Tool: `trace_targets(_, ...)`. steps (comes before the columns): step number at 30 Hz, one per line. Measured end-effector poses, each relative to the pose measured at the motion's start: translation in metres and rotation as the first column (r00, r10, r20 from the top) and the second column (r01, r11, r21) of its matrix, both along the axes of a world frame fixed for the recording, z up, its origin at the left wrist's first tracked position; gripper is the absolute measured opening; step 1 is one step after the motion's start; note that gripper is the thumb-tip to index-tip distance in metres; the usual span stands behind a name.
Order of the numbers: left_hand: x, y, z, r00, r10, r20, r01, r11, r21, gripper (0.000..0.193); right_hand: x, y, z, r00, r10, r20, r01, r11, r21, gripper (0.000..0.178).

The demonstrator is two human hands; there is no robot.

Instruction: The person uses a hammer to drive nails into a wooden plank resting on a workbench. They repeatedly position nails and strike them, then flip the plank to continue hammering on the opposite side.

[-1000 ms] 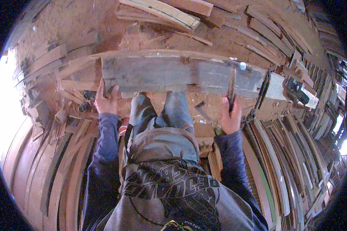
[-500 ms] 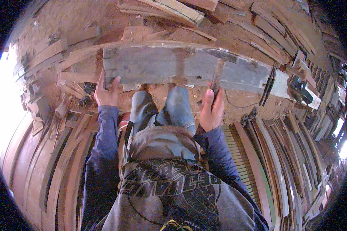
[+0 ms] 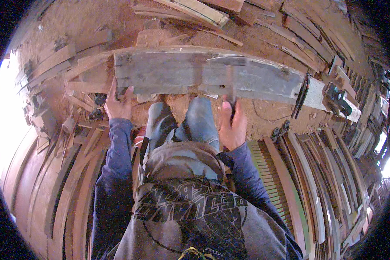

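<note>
A long, weathered grey wooden board (image 3: pixel 160 71) lies crosswise in front of my knees. My left hand (image 3: pixel 119 104) grips its left end, thumb on the near edge and fingers along the end. In my right hand (image 3: pixel 234 125) is the handle of a hammer (image 3: pixel 232 82), closed in the fingers. The hammer's head is over the board's far part, smeared by motion, so I cannot tell whether it touches the wood.
Near the board's right end are a dark clamp-like bar (image 3: pixel 302 95) and a dark green power tool (image 3: pixel 338 100). Scrap planks (image 3: pixel 195 11) litter the dusty ground beyond. Stacked long boards (image 3: pixel 73 186) flank me on the left, with more timber (image 3: pixel 307 182) on the right.
The hammer has swung left along the board, its head now blurred. My right hand has shifted slightly left with it. My left hand stays at the board's end.
</note>
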State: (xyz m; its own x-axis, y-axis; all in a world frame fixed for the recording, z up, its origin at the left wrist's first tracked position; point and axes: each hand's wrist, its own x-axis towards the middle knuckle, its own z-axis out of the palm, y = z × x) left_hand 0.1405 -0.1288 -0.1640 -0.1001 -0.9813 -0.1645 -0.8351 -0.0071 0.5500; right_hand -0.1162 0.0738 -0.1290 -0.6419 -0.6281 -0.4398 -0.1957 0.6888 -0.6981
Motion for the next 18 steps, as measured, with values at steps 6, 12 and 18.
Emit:
trace_targets(6, 0.003, 0.0, -0.003, 1.0, 0.018, 0.007, -0.018, 1.0, 0.008, 0.067, 0.003, -0.004, 0.004, 0.998, 0.031, -0.057, -0.026, 0.995, 0.095, 0.037)
trace_targets(12, -0.001, 0.001, 0.0, 0.997, 0.049, -0.067, -0.046, 0.998, 0.039, 0.068, 0.003, -0.003, 0.001, 0.982, -0.182, 0.05, 0.186, 0.978, -0.091, 0.036)
trace_targets(18, 0.0, 0.002, -0.002, 0.999, -0.024, -0.039, 0.022, 0.999, -0.034, 0.07, 0.004, 0.012, -0.008, 0.979, 0.163, 0.119, -0.156, 0.986, -0.064, 0.042)
